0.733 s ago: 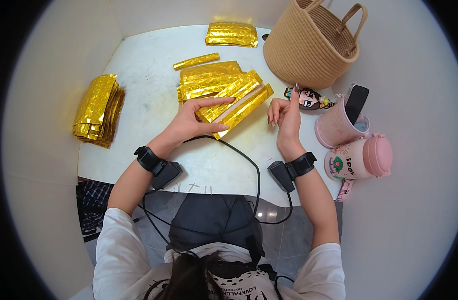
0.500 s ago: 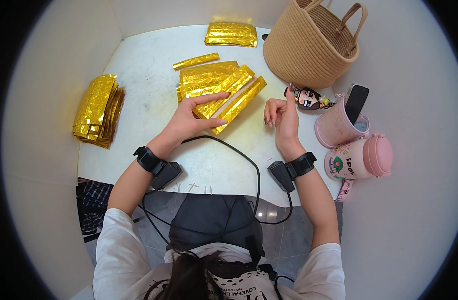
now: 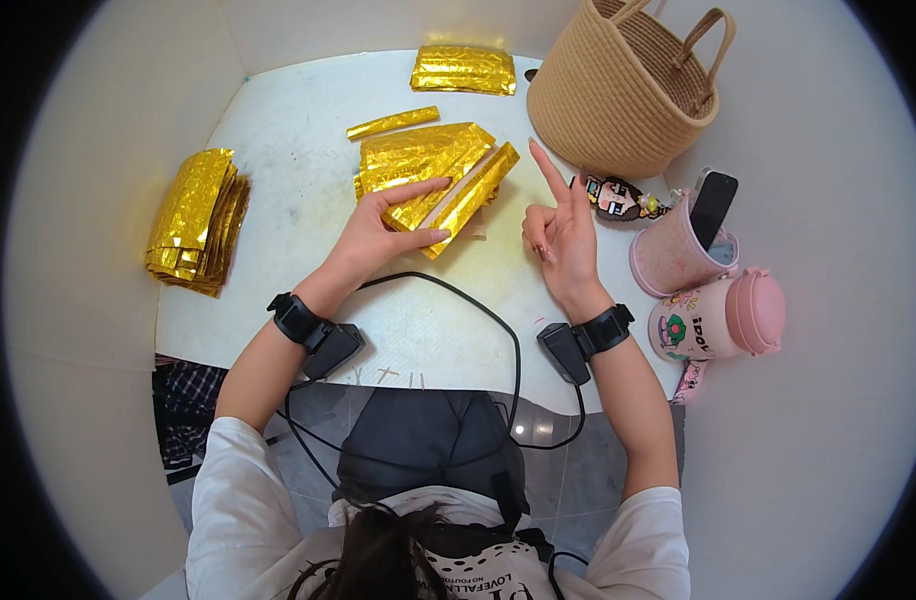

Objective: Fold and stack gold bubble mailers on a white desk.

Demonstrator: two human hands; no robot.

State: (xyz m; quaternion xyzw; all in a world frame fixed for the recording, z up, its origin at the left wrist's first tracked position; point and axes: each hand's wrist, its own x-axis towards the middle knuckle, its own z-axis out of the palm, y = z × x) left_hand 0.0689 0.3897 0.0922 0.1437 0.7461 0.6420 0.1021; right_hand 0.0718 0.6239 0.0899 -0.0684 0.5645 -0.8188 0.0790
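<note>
My left hand [image 3: 373,240] is closed on a sheet of gold foil paper [image 3: 480,198] whose two long sides are folded inward, leaving a narrow pale strip between them. Its thumb presses the near fold while the fingers lie over the far one. Under the held sheet rests a stack of gold foil sheets [image 3: 408,150]. To the right, apart from the foil, my right hand [image 3: 566,238] holds nothing; its index finger points up and away, with some other fingers bent. Beyond the stack lies a narrow folded gold strip [image 3: 393,122].
More gold foil stands in a pile [image 3: 190,215] at the left and a bundle [image 3: 463,70] at the far edge. A woven basket [image 3: 618,100], cartoon charm [image 3: 615,198], pink cup [image 3: 673,248] holding a phone [image 3: 713,205], and pink-lidded bottle [image 3: 713,318] line the right. A black cable [image 3: 478,305] crosses the near table.
The held foil sheet has shifted slightly left, with my left fingers moving a little. My right index finger has stretched out away from the other fingers.
</note>
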